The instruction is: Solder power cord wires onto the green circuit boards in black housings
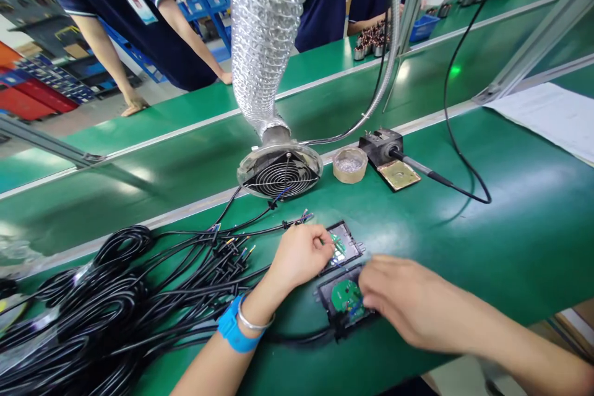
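Observation:
Two shallow black plastic cases lie side by side on the green bench, each with a green circuit board inside. Over the farther case (356, 250), my left hand (304, 252) has thumb and fingers pinched together at its circuit board (340, 249); what they hold, if anything, is hidden. My right hand (394, 294) is curled closed at the right side of the nearer circuit board (342, 294), covering part of the nearer case (327, 292). Its fingertips are partly hidden, and I cannot make out anything in them. A black cable (301, 339) runs into the nearer case from the left.
Coiled black cables (116, 297) with bare coloured wire ends cover the left bench. Behind the cases are a fume extractor fan (283, 174) on a foil duct (269, 37), a round dish (349, 166) and a soldering iron (417, 166) in its stand. Co-workers stand across the bench.

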Action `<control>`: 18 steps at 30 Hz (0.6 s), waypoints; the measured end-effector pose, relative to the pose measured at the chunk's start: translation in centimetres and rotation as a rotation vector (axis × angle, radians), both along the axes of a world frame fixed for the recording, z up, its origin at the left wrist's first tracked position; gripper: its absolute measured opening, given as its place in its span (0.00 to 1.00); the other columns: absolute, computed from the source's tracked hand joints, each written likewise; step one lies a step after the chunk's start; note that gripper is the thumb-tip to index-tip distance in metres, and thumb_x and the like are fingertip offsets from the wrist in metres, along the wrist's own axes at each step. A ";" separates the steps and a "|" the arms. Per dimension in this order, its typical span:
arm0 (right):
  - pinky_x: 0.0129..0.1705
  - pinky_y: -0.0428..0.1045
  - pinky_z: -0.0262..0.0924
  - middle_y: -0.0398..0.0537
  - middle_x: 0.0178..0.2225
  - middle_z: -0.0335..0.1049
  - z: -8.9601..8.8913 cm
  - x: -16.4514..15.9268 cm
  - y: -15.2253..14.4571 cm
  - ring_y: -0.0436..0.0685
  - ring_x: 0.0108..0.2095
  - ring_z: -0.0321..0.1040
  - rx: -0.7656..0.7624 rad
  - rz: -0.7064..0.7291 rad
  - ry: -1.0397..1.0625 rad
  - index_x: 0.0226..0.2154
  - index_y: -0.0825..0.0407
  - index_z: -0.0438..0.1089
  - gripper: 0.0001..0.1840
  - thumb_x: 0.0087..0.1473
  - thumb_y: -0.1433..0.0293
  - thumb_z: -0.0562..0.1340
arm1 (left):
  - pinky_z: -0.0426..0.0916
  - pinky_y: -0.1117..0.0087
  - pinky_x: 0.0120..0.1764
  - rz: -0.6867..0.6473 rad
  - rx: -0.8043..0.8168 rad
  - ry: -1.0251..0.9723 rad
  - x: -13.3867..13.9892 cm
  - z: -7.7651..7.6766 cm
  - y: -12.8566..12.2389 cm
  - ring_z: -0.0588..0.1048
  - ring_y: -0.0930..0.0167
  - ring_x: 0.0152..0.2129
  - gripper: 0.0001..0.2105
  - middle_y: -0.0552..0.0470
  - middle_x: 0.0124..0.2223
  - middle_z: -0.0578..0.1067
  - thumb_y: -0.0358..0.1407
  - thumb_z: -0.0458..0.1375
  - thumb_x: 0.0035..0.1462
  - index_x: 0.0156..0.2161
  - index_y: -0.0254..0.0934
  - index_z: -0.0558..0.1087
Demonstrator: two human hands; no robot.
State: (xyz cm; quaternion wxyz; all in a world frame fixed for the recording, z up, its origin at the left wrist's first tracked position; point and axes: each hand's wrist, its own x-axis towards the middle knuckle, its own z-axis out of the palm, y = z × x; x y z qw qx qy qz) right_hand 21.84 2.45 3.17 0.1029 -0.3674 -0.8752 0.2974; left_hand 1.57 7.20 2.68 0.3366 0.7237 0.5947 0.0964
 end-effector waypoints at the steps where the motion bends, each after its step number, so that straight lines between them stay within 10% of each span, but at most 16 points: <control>1: 0.33 0.48 0.57 0.44 0.29 0.65 0.2 0.3 -0.5 0.53 0.31 0.61 -0.051 0.050 -0.015 0.28 0.51 0.63 0.06 0.56 0.75 0.55 | 0.59 0.73 0.29 -0.019 0.033 0.043 0.1 -0.3 -0.1 0.69 0.72 0.22 0.06 0.56 0.22 0.73 0.32 0.56 0.49 0.26 0.38 0.75; 6: 0.34 0.46 0.60 0.40 0.25 0.69 -0.1 2.8 2.4 0.49 0.29 0.65 -0.304 0.037 0.139 0.25 0.50 0.70 0.12 0.57 0.66 0.58 | 0.59 0.69 0.33 -0.034 0.118 0.103 0.6 -0.9 -0.3 0.68 0.68 0.27 0.05 0.53 0.25 0.74 0.32 0.56 0.49 0.28 0.39 0.74; 12: 0.22 0.45 0.62 0.49 0.35 0.71 -4.6 5.5 9.2 0.50 0.25 0.66 -0.148 -0.939 0.516 0.45 0.55 0.68 0.25 0.48 0.55 0.63 | 0.59 0.73 0.30 -0.079 -0.123 -0.221 -1.1 -0.1 0.9 0.67 0.73 0.24 0.13 0.54 0.28 0.73 0.42 0.53 0.57 0.32 0.35 0.74; 18: 0.32 0.51 0.68 0.48 0.34 0.71 -6.3 4.8 14.1 0.54 0.29 0.69 0.140 -1.188 0.602 0.53 0.53 0.63 0.31 0.48 0.57 0.64 | 0.61 0.70 0.37 -0.137 0.015 -0.112 -1.4 -0.6 1.4 0.69 0.71 0.29 0.09 0.53 0.30 0.74 0.38 0.56 0.56 0.29 0.36 0.72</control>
